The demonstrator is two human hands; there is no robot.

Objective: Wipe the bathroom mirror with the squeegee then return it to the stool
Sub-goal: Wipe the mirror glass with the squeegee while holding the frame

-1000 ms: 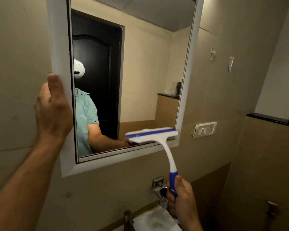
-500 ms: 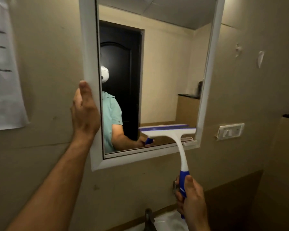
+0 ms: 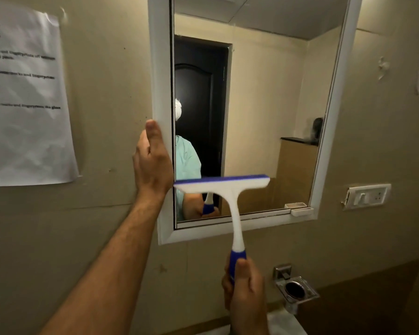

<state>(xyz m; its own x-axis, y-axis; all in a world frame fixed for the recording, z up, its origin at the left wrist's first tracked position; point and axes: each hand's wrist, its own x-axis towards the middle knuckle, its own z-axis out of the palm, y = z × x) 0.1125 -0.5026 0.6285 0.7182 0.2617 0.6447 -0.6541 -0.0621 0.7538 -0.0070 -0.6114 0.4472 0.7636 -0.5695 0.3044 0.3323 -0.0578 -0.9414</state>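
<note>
The right hand [image 3: 246, 290] gripped the squeegee [image 3: 224, 189] by its handle; its blade had shifted leftward across the mirror [image 3: 264, 112], so wiping was midway. The left hand [image 3: 153, 158] steadied the frame, fingers straight.

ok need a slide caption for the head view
Left hand steadies the mirror frame while the right hand holds the squeegee on the lower glass.
</note>
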